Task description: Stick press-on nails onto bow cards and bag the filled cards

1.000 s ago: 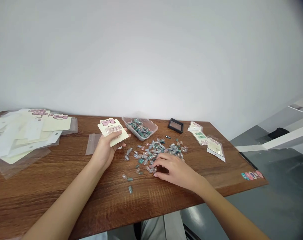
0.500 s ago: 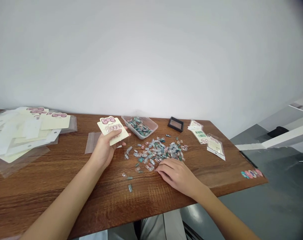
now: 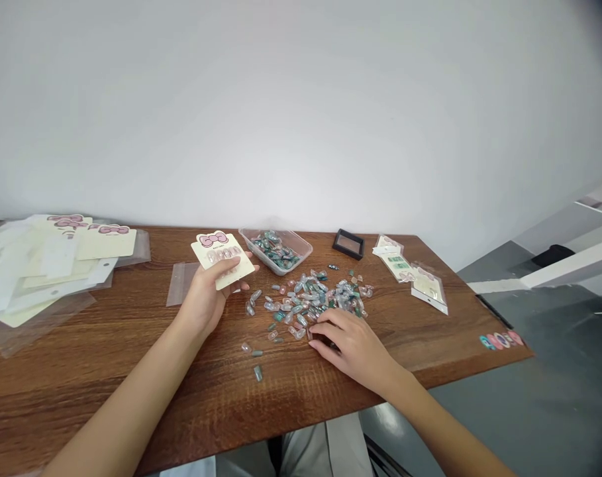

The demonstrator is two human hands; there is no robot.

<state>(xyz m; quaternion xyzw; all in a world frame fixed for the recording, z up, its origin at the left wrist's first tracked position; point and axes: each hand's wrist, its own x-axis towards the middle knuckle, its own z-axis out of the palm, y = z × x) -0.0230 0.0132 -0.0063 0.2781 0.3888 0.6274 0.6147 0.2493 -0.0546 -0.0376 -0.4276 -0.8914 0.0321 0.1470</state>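
Observation:
My left hand (image 3: 208,291) is closed on a cream card (image 3: 236,268) with a pink bow at its top; a row of pale press-on nails sits on the card, and my thumb covers part of it. My right hand (image 3: 353,344) rests at the near edge of a loose pile of press-on nails (image 3: 305,298), clear, pink and green. Between its thumb and index fingertips is a small pinkish press-on nail (image 3: 309,334). Several single nails lie nearer me, among them a grey-green nail (image 3: 257,373).
Behind the pile stands a clear plastic tub (image 3: 301,255) of more nails. A black frame (image 3: 349,244) and packaged cards (image 3: 428,288) lie to the right. At left are stacked cream cards and clear sleeves (image 3: 57,258); another sleeve (image 3: 180,283) lies beside my left hand. Round stickers (image 3: 501,340) mark the right corner.
The fingers of my right hand have lifted and spread a little, showing the pinkish nail between thumb and index finger. My left hand still holds the card in nearly the same place.

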